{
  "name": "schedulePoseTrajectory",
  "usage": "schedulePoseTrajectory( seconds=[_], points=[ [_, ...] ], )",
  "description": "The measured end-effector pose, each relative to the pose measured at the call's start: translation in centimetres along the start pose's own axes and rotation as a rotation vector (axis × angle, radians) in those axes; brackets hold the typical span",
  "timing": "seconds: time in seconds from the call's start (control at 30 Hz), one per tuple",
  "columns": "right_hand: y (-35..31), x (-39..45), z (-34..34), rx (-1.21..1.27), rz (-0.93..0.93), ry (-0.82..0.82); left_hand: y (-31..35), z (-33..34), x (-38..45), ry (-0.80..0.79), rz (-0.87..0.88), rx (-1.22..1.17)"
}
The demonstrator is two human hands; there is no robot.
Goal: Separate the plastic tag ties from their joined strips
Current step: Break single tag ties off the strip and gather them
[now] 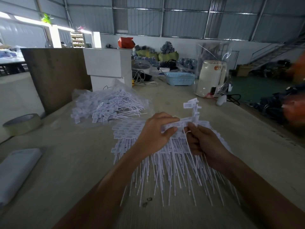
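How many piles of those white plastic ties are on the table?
2. One loose heap lies farther back on the left, partly in clear plastic. One spread-out layer lies under both hands, which hold another strip above it.

Both hands (175, 134) on tag strip (192, 111)

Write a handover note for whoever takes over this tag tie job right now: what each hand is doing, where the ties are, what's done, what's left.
Left hand: grips the label end of a joined strip of white plastic tag ties, held above the table.
Right hand: pinches one thin tie tail at the same strip, ready to pull it off.
Under both hands: a wide fanned layer of white plastic ties on the beige tabletop, labels far, tails near.
Far left: a heap of white ties in clear plastic bags.
Which pile is finished cannot be told from this view.
Left: finish the held strip, then any remaining joined strips.
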State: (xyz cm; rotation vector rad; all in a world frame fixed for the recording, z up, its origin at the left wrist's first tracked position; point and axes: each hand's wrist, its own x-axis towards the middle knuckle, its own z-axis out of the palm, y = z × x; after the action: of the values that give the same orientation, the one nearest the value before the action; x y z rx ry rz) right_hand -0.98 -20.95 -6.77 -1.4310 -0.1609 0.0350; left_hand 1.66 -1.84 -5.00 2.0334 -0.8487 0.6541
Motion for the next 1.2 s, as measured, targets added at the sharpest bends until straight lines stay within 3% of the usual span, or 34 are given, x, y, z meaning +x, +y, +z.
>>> schedulePoseTrajectory(
  seconds=[0.23, 0.37, 0.53, 0.73, 0.9, 1.07, 1.2],
  points=[
    [-0.1, -0.3, 0.4, -0.098, 0.02, -0.066, 0.4, 0.4, -0.2, 0.049, 0.007, -0.084],
    [-0.3, -0.4, 0.2, -0.079, -0.011, 0.002, 0.1, 0.1, 0.0, 0.064, 0.057, -0.093],
    [-1.0, -0.3, -0.5, 0.16, 0.023, -0.074, -0.7, 0.4, -0.2, -0.005, 0.08, 0.174],
    [-0.5, -0.2, 0.0, 0.101, 0.02, -0.127, -0.7, 0.6, -0.4, 0.046, 0.178, 0.316],
    [-0.5, -0.4, 0.2, 0.023, -0.025, -0.123, -0.6, 0.5, -0.4, 0.018, 0.154, 0.258],
    [-0.4, -0.8, 0.9, -0.089, -0.09, -0.127, -1.1, 0.9, -0.4, -0.001, -0.036, 0.1],
    [-0.8, -1.2, 1.2, -0.113, -0.137, -0.131, -0.8, 0.9, -0.3, 0.009, -0.075, 0.002]
  ],
)
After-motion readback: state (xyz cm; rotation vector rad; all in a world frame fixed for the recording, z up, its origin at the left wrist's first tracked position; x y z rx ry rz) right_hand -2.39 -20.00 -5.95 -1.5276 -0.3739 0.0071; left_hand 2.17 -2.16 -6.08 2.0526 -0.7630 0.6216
